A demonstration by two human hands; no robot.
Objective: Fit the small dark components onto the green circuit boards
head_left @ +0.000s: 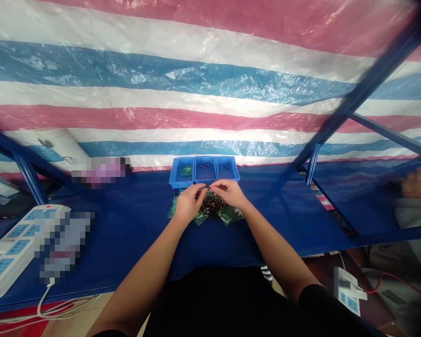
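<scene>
My left hand (189, 202) and my right hand (228, 193) meet over a pile of small dark parts (212, 206) and green circuit boards (228, 216) on the blue table (133, 220). Both hands have curled fingers, pinched together near each other above the pile. What they pinch is too small to make out. Just behind the pile stand three joined blue bins (205, 171); the left bin holds something green, the other two hold a few dark bits.
A white power strip (10, 243) lies at the table's left end with cables hanging off. A striped tarp (196, 84) hangs behind. Blue shelf struts (351, 107) cross at right. Another power strip (347, 292) lies on the floor; another person's hand (419, 182) shows far right.
</scene>
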